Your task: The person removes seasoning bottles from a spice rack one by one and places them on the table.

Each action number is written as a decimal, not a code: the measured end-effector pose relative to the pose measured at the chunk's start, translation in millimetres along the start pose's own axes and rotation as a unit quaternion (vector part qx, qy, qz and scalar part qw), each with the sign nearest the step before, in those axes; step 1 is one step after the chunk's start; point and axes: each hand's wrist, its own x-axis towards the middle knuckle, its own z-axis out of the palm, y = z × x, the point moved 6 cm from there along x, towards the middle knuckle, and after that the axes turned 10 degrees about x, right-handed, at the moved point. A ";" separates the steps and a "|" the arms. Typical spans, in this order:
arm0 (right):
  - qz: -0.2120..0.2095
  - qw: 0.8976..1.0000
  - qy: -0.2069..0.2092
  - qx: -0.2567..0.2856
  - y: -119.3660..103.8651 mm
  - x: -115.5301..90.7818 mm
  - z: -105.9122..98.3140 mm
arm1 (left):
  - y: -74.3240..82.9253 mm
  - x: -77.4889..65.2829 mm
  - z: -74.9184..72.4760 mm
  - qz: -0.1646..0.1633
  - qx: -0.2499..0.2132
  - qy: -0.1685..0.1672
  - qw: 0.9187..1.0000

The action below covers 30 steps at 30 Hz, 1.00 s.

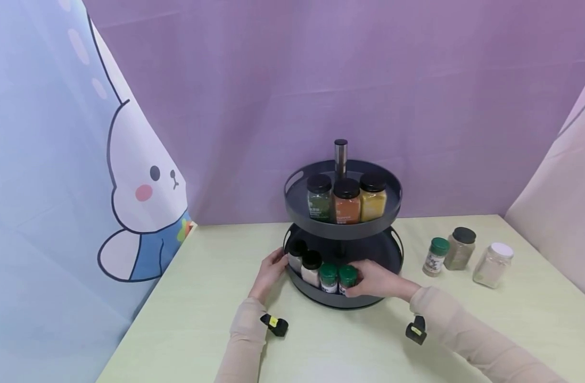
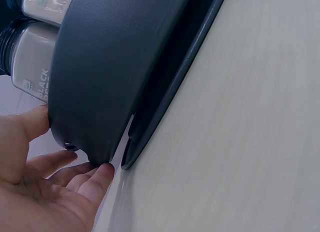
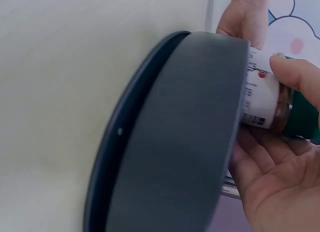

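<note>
A dark two-tier spice rack (image 1: 316,293) stands on the table. At the left side of its lower tray, my left hand (image 1: 269,274) holds the rim (image 2: 100,76), thumb at the upper edge and fingers by the handle cutout. My right hand (image 1: 376,279) grips a green-capped spice jar (image 3: 262,86) inside the front of that tray, thumb on one side and fingers on the other. Left of it sits another green-capped jar (image 1: 328,277), then two black-capped jars, one being a clear jar (image 2: 35,61) close to my left thumb.
On the upper tier stand three black-lidded jars holding green, orange and yellow (image 1: 372,202) contents. Right of the rack, on the table (image 1: 201,298), are a green-capped jar (image 1: 435,258), a black-capped jar (image 1: 460,249) and a white-capped jar (image 1: 493,265). A purple curtain (image 1: 225,106) hangs behind.
</note>
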 end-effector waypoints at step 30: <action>0.061 0.997 -0.036 0.020 16.9 5.1 11.3 | -0.6 1.3 0.0 -0.004 0.000 0.004 1.000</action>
